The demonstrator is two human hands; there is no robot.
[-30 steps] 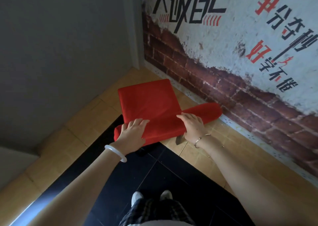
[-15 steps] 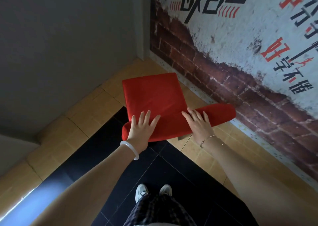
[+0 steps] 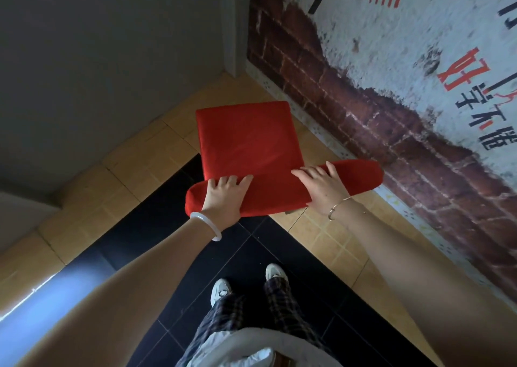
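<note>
the red cloth [image 3: 249, 140] lies spread out above the tiled floor [image 3: 134, 176], close to the brick-painted wall [image 3: 363, 109]. its near edge is wound into a thick roll [image 3: 274, 198] that sticks out wider than the flat part on both sides. what carries the cloth is hidden under it.

the left hand [image 3: 223, 198] sits on the roll's left part, its grip narrow, with fingers [image 3: 229, 180] bent over the top of the roll to the seam where the flat part starts. the right hand [image 3: 321, 190] lies on the right part, its grip wide, with fingers [image 3: 310, 170] nearly straight and pressing down, not clasping.

the step looks like rolling the cloth away from the body. to do it well, both palms should push forward at the same pace so the roll stays square to the flat part (the long right end would likely run ahead or lag otherwise). the fingers should tuck the layer under at each turn and keep even pressure down so no slack builds inside.

against half a second ago, the left fingers are no longer splayed straight but curl over the roll. the right fingers are less fanned. the roll's ends sit about where they were.
</note>
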